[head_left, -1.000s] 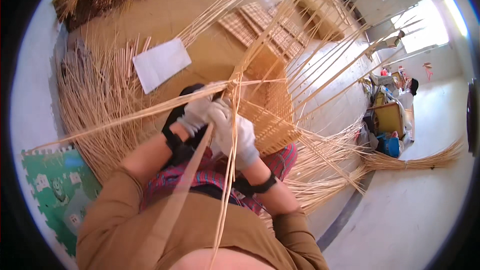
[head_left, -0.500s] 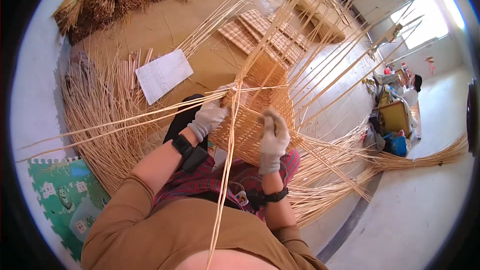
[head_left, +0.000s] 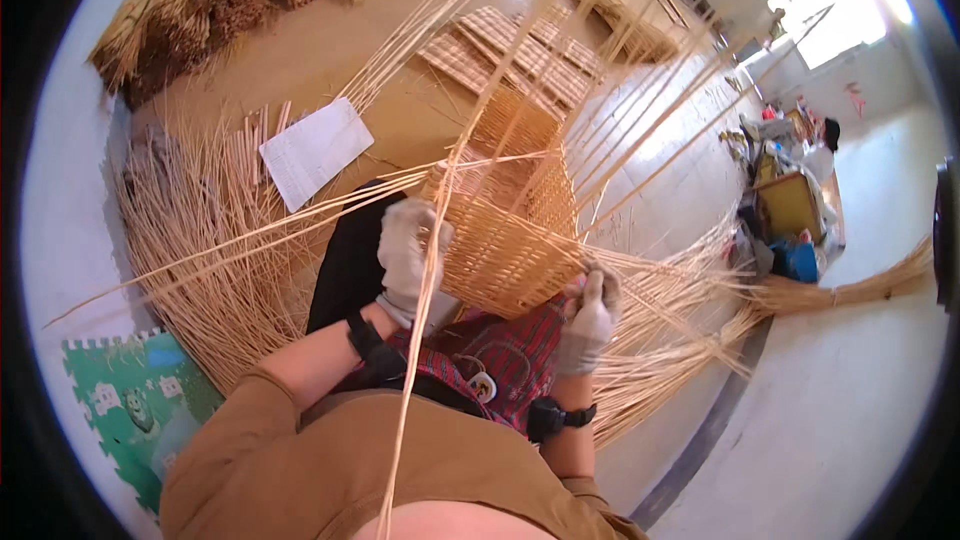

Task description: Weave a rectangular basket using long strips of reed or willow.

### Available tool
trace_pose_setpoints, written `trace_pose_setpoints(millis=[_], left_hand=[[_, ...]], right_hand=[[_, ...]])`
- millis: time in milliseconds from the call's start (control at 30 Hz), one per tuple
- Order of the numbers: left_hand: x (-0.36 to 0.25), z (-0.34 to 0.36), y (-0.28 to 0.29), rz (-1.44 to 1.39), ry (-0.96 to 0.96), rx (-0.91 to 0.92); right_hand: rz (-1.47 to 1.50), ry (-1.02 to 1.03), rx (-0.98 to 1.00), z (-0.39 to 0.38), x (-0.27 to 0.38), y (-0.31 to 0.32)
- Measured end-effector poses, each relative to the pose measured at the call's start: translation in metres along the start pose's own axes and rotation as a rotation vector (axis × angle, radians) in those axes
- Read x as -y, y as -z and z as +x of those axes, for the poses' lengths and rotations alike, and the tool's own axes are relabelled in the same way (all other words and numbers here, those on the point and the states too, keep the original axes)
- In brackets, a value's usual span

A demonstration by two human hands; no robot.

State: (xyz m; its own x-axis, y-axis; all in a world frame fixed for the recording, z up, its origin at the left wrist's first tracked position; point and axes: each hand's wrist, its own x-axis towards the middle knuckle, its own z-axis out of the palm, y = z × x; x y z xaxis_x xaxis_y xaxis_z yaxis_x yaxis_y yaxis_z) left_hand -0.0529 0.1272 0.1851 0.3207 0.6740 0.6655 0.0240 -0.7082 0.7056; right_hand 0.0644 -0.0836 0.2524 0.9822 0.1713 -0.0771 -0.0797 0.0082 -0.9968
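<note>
A half-woven wicker basket (head_left: 505, 230) lies on its side across my lap, with long pale cane stakes (head_left: 620, 110) fanning out from its rim. My left hand (head_left: 408, 258), in a white glove, grips the basket's near left edge together with a bundle of cane strands (head_left: 300, 225) that run off to the left. My right hand (head_left: 590, 315), also gloved, pinches the cane ends at the basket's lower right corner. One long cane (head_left: 420, 340) crosses in front of my left hand and runs down toward my chest.
Loose canes (head_left: 200, 250) cover the floor at left, and more (head_left: 680, 340) lie at right. A white paper sheet (head_left: 315, 150) lies beyond them. Woven mats (head_left: 520, 55) and dried bundles (head_left: 210, 10) sit farther back. A green foam mat (head_left: 120, 410) is lower left; clutter and a yellow box (head_left: 790, 205) at right.
My hands have moved apart: the left slid down to the basket's left edge, the right dropped to its lower right corner. The basket has tipped more onto its side.
</note>
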Motion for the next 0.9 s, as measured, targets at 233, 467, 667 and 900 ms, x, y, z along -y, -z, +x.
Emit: trace_pose_setpoints(millis=[233,467,667,900], left_hand=[[-0.038,0.075,-0.057,-0.022,0.281,1.040],[-0.047,0.079,-0.052,0.080,0.412,1.044],[-0.023,0.014,-0.005,-0.325,0.204,0.393],[0.003,0.036,0.015,-0.047,0.352,0.130]], right_hand=[[-0.468,0.769,0.006,0.074,0.053,-0.063],[-0.442,0.495,0.006,0.039,0.002,0.038],[-0.337,0.095,-0.005,-0.020,0.027,0.010],[-0.604,0.595,0.685,-0.067,0.017,-0.087]])
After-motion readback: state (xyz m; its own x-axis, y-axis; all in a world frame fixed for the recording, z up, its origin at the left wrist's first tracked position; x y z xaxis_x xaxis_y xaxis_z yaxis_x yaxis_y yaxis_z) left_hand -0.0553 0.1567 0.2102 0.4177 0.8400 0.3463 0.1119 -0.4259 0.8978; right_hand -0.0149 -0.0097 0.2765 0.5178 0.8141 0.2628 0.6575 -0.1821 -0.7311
